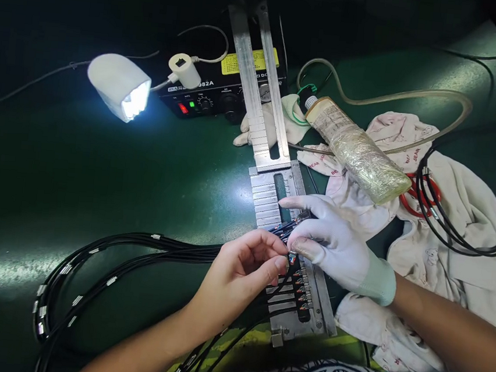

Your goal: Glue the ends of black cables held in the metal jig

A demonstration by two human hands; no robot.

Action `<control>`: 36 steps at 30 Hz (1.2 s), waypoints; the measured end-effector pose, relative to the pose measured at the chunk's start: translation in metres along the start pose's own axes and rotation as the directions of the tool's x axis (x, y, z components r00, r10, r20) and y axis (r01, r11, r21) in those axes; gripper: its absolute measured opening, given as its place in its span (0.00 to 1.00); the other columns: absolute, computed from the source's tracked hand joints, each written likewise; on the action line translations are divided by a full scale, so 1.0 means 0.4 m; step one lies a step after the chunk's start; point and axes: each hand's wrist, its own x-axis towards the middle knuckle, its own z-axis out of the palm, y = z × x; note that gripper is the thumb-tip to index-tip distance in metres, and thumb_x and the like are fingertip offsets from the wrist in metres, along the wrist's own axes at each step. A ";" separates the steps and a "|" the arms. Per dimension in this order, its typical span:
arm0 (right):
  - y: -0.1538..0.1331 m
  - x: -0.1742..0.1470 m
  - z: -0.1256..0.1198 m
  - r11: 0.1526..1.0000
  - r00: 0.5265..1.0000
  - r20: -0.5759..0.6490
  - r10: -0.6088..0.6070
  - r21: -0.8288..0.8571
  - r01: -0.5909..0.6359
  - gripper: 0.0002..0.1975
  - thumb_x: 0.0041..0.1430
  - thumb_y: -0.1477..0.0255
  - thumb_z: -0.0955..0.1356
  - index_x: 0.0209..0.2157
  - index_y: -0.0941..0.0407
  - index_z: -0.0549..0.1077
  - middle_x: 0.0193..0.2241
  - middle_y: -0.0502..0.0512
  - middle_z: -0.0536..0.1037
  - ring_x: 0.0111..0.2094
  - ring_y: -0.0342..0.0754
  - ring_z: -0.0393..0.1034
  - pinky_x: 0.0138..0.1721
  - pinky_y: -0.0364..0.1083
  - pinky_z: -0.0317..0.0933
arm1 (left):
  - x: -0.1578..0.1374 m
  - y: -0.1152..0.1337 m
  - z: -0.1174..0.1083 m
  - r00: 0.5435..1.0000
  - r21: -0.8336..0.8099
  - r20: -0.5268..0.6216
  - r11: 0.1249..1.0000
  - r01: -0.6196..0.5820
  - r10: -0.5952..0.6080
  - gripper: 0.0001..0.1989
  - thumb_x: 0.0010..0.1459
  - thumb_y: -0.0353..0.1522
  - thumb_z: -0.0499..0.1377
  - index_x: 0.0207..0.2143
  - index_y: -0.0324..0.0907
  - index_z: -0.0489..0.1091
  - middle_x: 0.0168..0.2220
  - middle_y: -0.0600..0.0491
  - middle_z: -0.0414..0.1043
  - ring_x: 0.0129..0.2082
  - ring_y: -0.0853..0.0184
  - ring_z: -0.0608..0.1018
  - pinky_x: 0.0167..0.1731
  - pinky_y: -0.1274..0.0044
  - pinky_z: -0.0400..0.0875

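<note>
My bare left hand [244,267] is closed, thumb and fingers pinching a thin black cable near its end. The stripped cable end [292,259] shows small coloured wires. Against that end, my right hand [339,241], in a white glove with a pale green cuff, pinches with thumb and a finger while its index finger points out over the fixture. Below both hands lies a slotted metal fixture [266,202]. Several black cables rest across its lower grooves, with their bare wire ends [303,291] over the slot. Fingers hide part of the grip.
A lit white lamp [117,86] stands left of a black dispenser box [204,97]. A wrapped bottle [360,153] lies on white cloths [462,195] with red-handled scissors [420,195] and coiled black cables [445,228]. More looped cables [92,250] lie on the left.
</note>
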 end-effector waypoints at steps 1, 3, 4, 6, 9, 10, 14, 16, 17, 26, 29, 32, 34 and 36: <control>-0.001 0.001 0.000 1.000 1.000 -0.007 -0.004 0.003 0.004 0.09 0.65 0.68 0.66 0.32 0.54 0.76 0.55 0.57 0.71 0.55 0.53 0.64 0.56 0.57 0.57 | 0.002 -0.002 -0.001 1.000 -0.017 0.008 1.000 0.018 -0.018 0.11 0.58 0.36 0.64 0.35 0.36 0.70 0.26 0.55 0.71 0.26 0.74 0.71 0.27 0.82 0.66; -0.001 0.001 0.000 1.000 1.000 -0.011 -0.007 0.022 0.008 0.10 0.66 0.67 0.65 0.32 0.54 0.76 0.54 0.57 0.71 0.54 0.53 0.65 0.56 0.57 0.57 | 0.004 -0.007 -0.002 0.998 -0.051 0.027 0.997 0.050 -0.049 0.12 0.57 0.37 0.65 0.35 0.36 0.71 0.25 0.55 0.70 0.24 0.75 0.70 0.27 0.82 0.65; -0.002 0.001 0.000 0.999 1.000 -0.008 -0.008 0.033 0.008 0.10 0.66 0.67 0.65 0.32 0.54 0.76 0.54 0.57 0.71 0.54 0.53 0.65 0.56 0.57 0.58 | 0.005 -0.010 -0.002 0.998 -0.067 0.035 0.996 0.062 -0.060 0.13 0.56 0.37 0.66 0.34 0.36 0.71 0.25 0.56 0.70 0.23 0.75 0.69 0.26 0.82 0.64; -0.002 0.001 -0.001 0.999 1.000 -0.001 -0.007 0.046 0.007 0.11 0.66 0.66 0.65 0.33 0.53 0.76 0.54 0.57 0.71 0.54 0.53 0.65 0.56 0.58 0.58 | 0.005 -0.015 -0.002 0.997 -0.095 0.040 0.993 0.077 -0.073 0.13 0.55 0.38 0.67 0.33 0.36 0.72 0.24 0.56 0.69 0.22 0.75 0.68 0.25 0.82 0.62; -0.003 0.001 -0.003 0.999 1.000 0.011 -0.022 0.031 0.021 0.11 0.66 0.66 0.65 0.33 0.53 0.76 0.53 0.58 0.72 0.54 0.53 0.65 0.55 0.58 0.58 | 0.005 -0.020 -0.002 0.996 -0.103 0.027 0.991 0.088 -0.086 0.14 0.54 0.39 0.67 0.32 0.36 0.73 0.23 0.56 0.70 0.22 0.76 0.68 0.25 0.81 0.62; -0.004 0.002 -0.004 0.999 0.999 0.017 -0.038 0.015 0.038 0.11 0.67 0.67 0.64 0.33 0.53 0.76 0.53 0.58 0.72 0.53 0.53 0.65 0.55 0.58 0.59 | 0.006 -0.021 -0.001 0.996 -0.098 0.024 0.991 0.092 -0.090 0.14 0.54 0.39 0.67 0.31 0.36 0.73 0.23 0.56 0.69 0.22 0.75 0.67 0.25 0.81 0.62; -0.004 0.005 -0.003 0.988 0.991 0.025 -0.131 -0.077 0.132 0.10 0.66 0.67 0.65 0.32 0.54 0.75 0.46 0.56 0.73 0.49 0.51 0.65 0.50 0.55 0.59 | 0.007 -0.022 0.003 0.996 -0.083 0.036 0.993 0.085 -0.083 0.14 0.56 0.39 0.66 0.29 0.35 0.72 0.21 0.56 0.69 0.21 0.76 0.68 0.25 0.82 0.63; -0.001 0.005 -0.003 0.980 0.987 0.030 -0.158 -0.118 0.161 0.09 0.66 0.68 0.66 0.32 0.54 0.74 0.42 0.55 0.72 0.47 0.51 0.64 0.49 0.55 0.58 | 0.007 -0.022 0.006 0.998 -0.060 0.024 0.996 0.067 -0.066 0.13 0.56 0.38 0.65 0.30 0.35 0.72 0.22 0.56 0.70 0.21 0.75 0.69 0.24 0.82 0.64; 0.001 0.005 -0.002 0.977 0.986 0.037 -0.163 -0.130 0.167 0.09 0.65 0.68 0.66 0.32 0.54 0.74 0.41 0.55 0.72 0.46 0.50 0.64 0.49 0.55 0.58 | 0.007 -0.022 0.007 0.998 -0.042 0.013 0.997 0.058 -0.057 0.13 0.56 0.38 0.65 0.30 0.35 0.71 0.22 0.55 0.70 0.21 0.75 0.70 0.24 0.82 0.65; 0.010 0.006 -0.002 0.978 0.982 0.104 -0.158 -0.123 0.171 0.09 0.66 0.68 0.65 0.33 0.55 0.73 0.38 0.54 0.72 0.44 0.50 0.63 0.47 0.53 0.56 | 0.011 -0.025 0.014 0.999 0.084 -0.039 0.996 0.038 -0.034 0.10 0.54 0.35 0.63 0.29 0.35 0.72 0.20 0.54 0.70 0.20 0.72 0.71 0.22 0.81 0.67; 0.012 0.005 0.000 0.978 0.982 0.105 -0.154 -0.125 0.167 0.09 0.66 0.68 0.65 0.32 0.55 0.73 0.38 0.53 0.71 0.44 0.49 0.63 0.48 0.53 0.56 | 0.009 -0.028 0.011 0.999 0.113 -0.033 0.993 0.018 -0.014 0.11 0.55 0.36 0.61 0.29 0.36 0.73 0.21 0.54 0.70 0.20 0.72 0.71 0.22 0.80 0.66; 0.014 0.004 0.001 0.979 0.982 0.108 -0.153 -0.122 0.166 0.09 0.66 0.69 0.65 0.32 0.55 0.73 0.38 0.53 0.71 0.45 0.48 0.62 0.48 0.52 0.56 | 0.007 -0.028 0.007 1.000 0.130 -0.017 0.992 0.003 -0.001 0.11 0.56 0.37 0.61 0.28 0.36 0.73 0.21 0.53 0.71 0.20 0.71 0.72 0.23 0.80 0.66; 0.015 0.003 0.001 0.979 0.982 0.109 -0.155 -0.116 0.167 0.09 0.66 0.69 0.65 0.33 0.55 0.73 0.38 0.53 0.71 0.45 0.48 0.62 0.48 0.52 0.56 | 0.007 -0.027 0.006 1.000 0.122 -0.009 0.992 0.014 -0.013 0.11 0.56 0.36 0.61 0.29 0.35 0.74 0.21 0.54 0.71 0.21 0.71 0.72 0.23 0.80 0.66; 0.017 0.002 0.001 0.980 0.982 0.108 -0.155 -0.111 0.167 0.08 0.66 0.69 0.65 0.33 0.55 0.73 0.38 0.53 0.71 0.44 0.48 0.62 0.48 0.52 0.56 | 0.008 -0.024 0.006 1.000 0.104 -0.004 0.994 0.031 -0.031 0.12 0.55 0.36 0.61 0.30 0.35 0.74 0.21 0.54 0.71 0.21 0.71 0.72 0.24 0.80 0.67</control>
